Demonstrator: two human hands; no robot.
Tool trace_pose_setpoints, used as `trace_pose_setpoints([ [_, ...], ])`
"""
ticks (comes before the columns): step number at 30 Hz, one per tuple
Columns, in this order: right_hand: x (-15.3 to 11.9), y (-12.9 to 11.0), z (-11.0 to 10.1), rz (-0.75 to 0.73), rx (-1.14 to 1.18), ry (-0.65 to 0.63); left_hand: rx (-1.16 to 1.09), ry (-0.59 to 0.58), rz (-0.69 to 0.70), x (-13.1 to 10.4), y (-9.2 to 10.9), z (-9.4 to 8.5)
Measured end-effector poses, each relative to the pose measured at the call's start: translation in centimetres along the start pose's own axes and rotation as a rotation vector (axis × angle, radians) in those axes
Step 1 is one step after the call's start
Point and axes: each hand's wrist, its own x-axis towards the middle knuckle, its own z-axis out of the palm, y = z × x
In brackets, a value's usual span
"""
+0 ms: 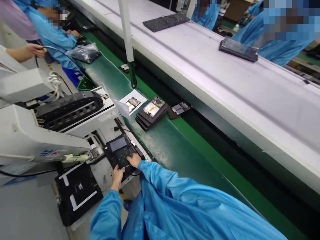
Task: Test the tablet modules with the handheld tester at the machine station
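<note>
Beside green belt [172,146], both hands on black device [120,152].

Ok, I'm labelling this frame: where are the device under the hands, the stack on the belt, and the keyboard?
device [119,150], head view, keypad face
stack [151,113], head view, top unit
keyboard [165,21], head view, key area

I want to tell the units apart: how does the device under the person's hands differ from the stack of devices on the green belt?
The device in the fixture is single and shows its front, a screen and keypad; both hands, left hand and right hand, touch it. The stack on the conveyor belt holds several units, open side up with inner parts exposed, untouched. Both are dark and flat.
</note>
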Motion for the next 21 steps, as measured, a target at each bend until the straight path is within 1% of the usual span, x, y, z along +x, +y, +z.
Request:
trace_pose_setpoints([
  [4,1.1,-0.3,-1.4,-0.044,0.037,-0.051,-0.091,0.015,-0.014,-0.5,0.6,0.1],
  [9,1.6,-0.1,-2.3,-0.059,0.071,0.008,-0.236,0.022,-0.041,-1.0,1.4,0.9],
  [13,2.0,-0.3,-3.2,-0.051,0.18,0.035,-0.394,0.059,-0.077,-2.2,2.0,1.6],
  [16,2.9,-1.2,-3.8,-0.057,0.283,-0.061,-0.53,0.022,-0.093,-3.2,3.1,1.8],
  [18,3.4,-1.8,-4.1,-0.04,0.345,-0.133,-0.6,-0.012,-0.071,-4.0,4.1,1.7],
  [21,2.9,-1.7,-4.8,-0.017,0.438,-0.168,-0.668,-0.061,-0.03,-5.8,5.3,1.5],
])
